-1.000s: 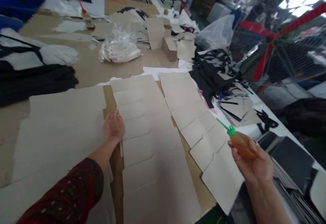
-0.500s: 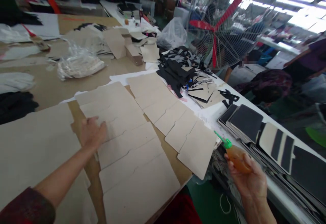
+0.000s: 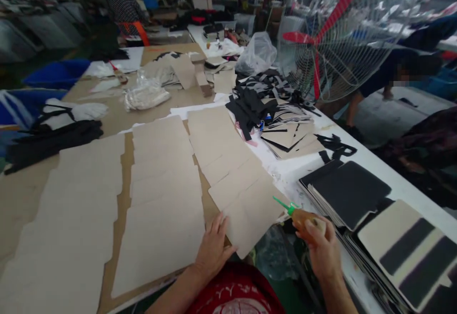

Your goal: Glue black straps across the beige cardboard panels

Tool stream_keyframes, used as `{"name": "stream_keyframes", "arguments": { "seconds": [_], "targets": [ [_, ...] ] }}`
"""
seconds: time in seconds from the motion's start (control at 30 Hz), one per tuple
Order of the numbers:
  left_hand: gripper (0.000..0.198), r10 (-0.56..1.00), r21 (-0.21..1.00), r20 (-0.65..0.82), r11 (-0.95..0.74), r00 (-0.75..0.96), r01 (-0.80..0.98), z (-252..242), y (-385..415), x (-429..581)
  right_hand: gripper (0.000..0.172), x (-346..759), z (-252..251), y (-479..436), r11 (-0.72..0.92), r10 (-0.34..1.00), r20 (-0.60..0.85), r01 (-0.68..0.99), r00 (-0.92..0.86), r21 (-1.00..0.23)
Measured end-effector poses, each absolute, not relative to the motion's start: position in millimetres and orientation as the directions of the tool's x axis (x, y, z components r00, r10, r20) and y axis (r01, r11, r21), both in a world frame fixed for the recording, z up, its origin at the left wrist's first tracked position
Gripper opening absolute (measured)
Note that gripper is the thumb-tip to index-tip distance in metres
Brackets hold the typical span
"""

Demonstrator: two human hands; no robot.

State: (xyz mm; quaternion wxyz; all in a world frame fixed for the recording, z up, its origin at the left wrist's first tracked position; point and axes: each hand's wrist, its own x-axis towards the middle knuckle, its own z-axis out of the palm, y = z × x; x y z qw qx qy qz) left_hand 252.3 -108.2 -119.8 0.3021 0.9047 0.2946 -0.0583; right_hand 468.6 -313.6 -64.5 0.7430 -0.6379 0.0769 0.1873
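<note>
The right hand [image 3: 323, 249] has its grip clenched around a bottle [image 3: 305, 223] with orange-brown colour. This bottle is tilted at the near right edge of the right row of cardboard sheets [image 3: 232, 147], and its green nozzle [image 3: 283, 206] points over this row, toward the left. Whether the tip touches the sheet, I cannot tell.

The left hand [image 3: 212, 246] is at the near left edge of the right row, with its grip released: the fingers are stretched and the thumb stands apart. The fingertips are at the border of the nearest sheet.

The sheets of the right row overlap like steps. To the left of this row lies the middle row [image 3: 164, 176], and farther left the left row [image 3: 78, 209], all on the brown tabletop [image 3: 116, 106]. Black strips [image 3: 250, 106] are piled just beside the far right side of the right row. To its near right there is a stack of dark boards [image 3: 353, 190]. Behind it, to the right, stands a fan with red blades [image 3: 339, 6].
</note>
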Motion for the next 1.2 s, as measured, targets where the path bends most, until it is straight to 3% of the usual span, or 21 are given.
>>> {"name": "stream_keyframes", "arguments": {
  "seconds": [0.2,0.33,0.67,1.2],
  "targets": [
    [0.069,0.592,0.332,-0.407,-0.613,0.695,0.717,-112.8,-124.5,271.0,0.059,498.9,-91.3,-324.7,-0.013,0.228,-0.298,-0.303,0.927,-0.953],
    [0.069,0.616,0.285,-0.427,-0.603,0.662,0.745,-107.5,-126.3,278.2,0.062,512.3,-104.3,-320.8,-0.079,0.293,-0.292,-0.281,0.910,-0.956],
    [0.066,0.621,0.269,-0.399,-0.625,0.675,0.733,-110.0,-122.3,278.8,0.056,523.1,-111.6,-295.1,-0.332,0.383,-0.080,0.056,0.920,-0.942],
    [0.065,0.637,0.285,-0.390,-0.603,0.665,0.745,-107.5,-125.2,279.9,0.053,540.7,-115.3,-292.9,-0.407,0.490,0.010,0.239,0.872,-0.882]
  ]
}}
